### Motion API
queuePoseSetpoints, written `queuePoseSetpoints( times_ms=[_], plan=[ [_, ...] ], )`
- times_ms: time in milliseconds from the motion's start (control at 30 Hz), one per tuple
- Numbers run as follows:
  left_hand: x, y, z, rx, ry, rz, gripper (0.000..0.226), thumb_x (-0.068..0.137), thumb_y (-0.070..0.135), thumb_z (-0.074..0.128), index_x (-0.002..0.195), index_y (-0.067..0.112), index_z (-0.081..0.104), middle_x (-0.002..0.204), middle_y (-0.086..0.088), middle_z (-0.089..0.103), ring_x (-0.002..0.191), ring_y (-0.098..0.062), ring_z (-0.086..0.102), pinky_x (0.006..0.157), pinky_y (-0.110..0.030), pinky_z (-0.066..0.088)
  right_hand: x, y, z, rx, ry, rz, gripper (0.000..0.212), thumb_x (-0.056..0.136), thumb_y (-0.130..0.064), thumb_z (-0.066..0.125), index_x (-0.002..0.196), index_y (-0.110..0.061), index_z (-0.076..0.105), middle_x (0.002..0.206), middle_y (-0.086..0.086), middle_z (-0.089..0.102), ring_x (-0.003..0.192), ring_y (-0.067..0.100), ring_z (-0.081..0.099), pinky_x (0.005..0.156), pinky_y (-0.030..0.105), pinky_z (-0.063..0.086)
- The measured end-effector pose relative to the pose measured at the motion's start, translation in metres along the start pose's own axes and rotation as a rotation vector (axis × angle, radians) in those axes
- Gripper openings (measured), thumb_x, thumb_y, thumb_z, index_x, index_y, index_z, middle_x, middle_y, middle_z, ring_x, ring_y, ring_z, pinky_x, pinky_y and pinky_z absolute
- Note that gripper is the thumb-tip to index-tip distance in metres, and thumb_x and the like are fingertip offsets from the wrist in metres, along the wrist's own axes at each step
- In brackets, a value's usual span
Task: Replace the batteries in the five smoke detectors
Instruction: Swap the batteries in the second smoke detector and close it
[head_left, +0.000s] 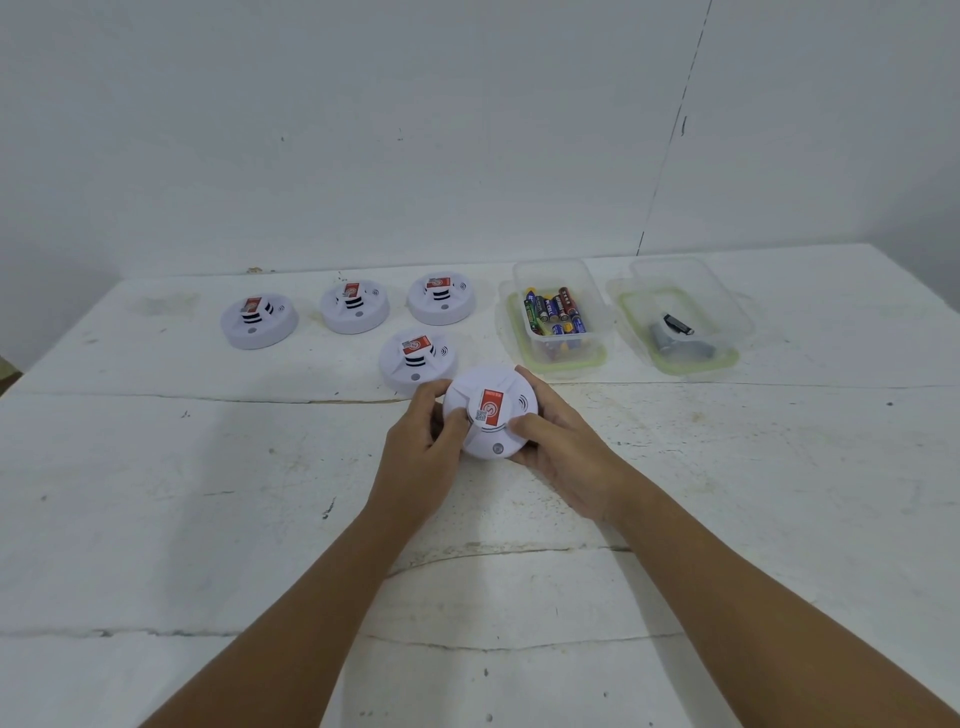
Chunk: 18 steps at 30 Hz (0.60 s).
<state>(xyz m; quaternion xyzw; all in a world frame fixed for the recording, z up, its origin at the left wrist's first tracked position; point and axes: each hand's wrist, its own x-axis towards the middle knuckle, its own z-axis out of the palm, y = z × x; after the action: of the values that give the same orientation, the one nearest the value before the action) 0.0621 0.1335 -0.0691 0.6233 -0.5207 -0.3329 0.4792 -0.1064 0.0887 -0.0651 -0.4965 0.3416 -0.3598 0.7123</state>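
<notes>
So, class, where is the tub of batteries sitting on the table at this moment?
In the head view, the tub of batteries sits on the far right part of the table, between the rightmost smoke detector of the back row and a second clear tub.

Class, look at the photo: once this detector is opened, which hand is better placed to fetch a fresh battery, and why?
Probably the right hand. The tub of batteries stands on the table's right side, beyond that hand, while the left hand grips the detector on the far side and could keep steadying it.

Both forearms (291, 613) run off the bottom edge; the battery (557, 307) labels are too small to read.
</notes>
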Motion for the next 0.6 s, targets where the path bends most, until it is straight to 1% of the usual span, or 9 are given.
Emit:
queuePoseSetpoints(
  times_ms=[100,167,200,267,367,500,600],
  plan=[
    [-0.0001,0.0003,-0.0001,0.005,0.000,0.016,0.023,0.104,0.018,0.052,0.125,0.026,0.060,0.100,0.009,0.072,0.079,-0.004,0.066,0.060,-0.018,0.051,-0.0006,-0.0004,0.0007,-0.004,-0.004,-0.005,0.056,0.104,0.008,0.039,0.141,-0.030,0.054,0.135,0.001,0.070,0.125,0.024,0.066,0.098,0.035,0.057],
    [0.0000,0.0004,0.0000,0.005,-0.005,0.019,0.023,0.105,0.017,0.051,0.125,0.024,0.060,0.101,0.010,0.072,0.077,0.003,0.065,0.060,-0.014,0.049,-0.0009,-0.0007,0.0010,-0.007,-0.007,-0.008,0.056,0.104,0.008,0.039,0.139,-0.032,0.056,0.134,0.001,0.070,0.125,0.024,0.066,0.098,0.036,0.057],
    [0.0000,0.0002,-0.0001,0.003,-0.006,0.017,0.023,0.105,0.017,0.051,0.125,0.024,0.060,0.102,0.010,0.072,0.077,0.003,0.065,0.060,-0.014,0.049,-0.0010,-0.0010,0.0013,-0.007,-0.008,-0.010,0.056,0.104,0.008,0.039,0.138,-0.032,0.056,0.133,0.000,0.071,0.124,0.023,0.067,0.098,0.035,0.057],
    [-0.0001,-0.0003,-0.0003,0.001,-0.006,0.015,0.023,0.105,0.018,0.052,0.125,0.024,0.060,0.101,0.008,0.072,0.077,0.000,0.065,0.060,-0.015,0.050,-0.0013,-0.0013,0.0014,-0.003,-0.010,-0.012,0.056,0.104,0.009,0.039,0.135,-0.033,0.058,0.130,-0.002,0.072,0.122,0.022,0.068,0.097,0.035,0.058],
    [-0.0002,-0.0001,-0.0003,-0.001,-0.004,0.012,0.023,0.104,0.019,0.052,0.125,0.026,0.060,0.103,0.009,0.073,0.082,-0.001,0.067,0.062,-0.016,0.050,-0.0015,-0.0014,0.0012,-0.001,-0.013,-0.013,0.056,0.104,0.009,0.039,0.134,-0.035,0.058,0.129,-0.003,0.073,0.121,0.021,0.068,0.098,0.035,0.058],
    [0.0007,-0.0007,-0.0004,-0.004,-0.001,-0.009,0.022,0.103,0.023,0.052,0.122,0.030,0.062,0.101,0.010,0.074,0.086,-0.007,0.068,0.065,-0.023,0.054,-0.0007,-0.0003,0.0004,-0.006,-0.011,-0.013,0.055,0.103,0.008,0.039,0.136,-0.032,0.059,0.132,0.001,0.071,0.123,0.023,0.067,0.103,0.040,0.056],
    [0.0006,-0.0005,-0.0002,-0.004,-0.002,-0.011,0.022,0.104,0.022,0.052,0.123,0.028,0.061,0.104,0.011,0.073,0.088,-0.004,0.068,0.066,-0.019,0.054,-0.0004,-0.0003,0.0006,-0.004,-0.008,-0.015,0.055,0.103,0.008,0.039,0.135,-0.032,0.059,0.132,0.000,0.071,0.123,0.023,0.067,0.103,0.040,0.056]
  ],
)
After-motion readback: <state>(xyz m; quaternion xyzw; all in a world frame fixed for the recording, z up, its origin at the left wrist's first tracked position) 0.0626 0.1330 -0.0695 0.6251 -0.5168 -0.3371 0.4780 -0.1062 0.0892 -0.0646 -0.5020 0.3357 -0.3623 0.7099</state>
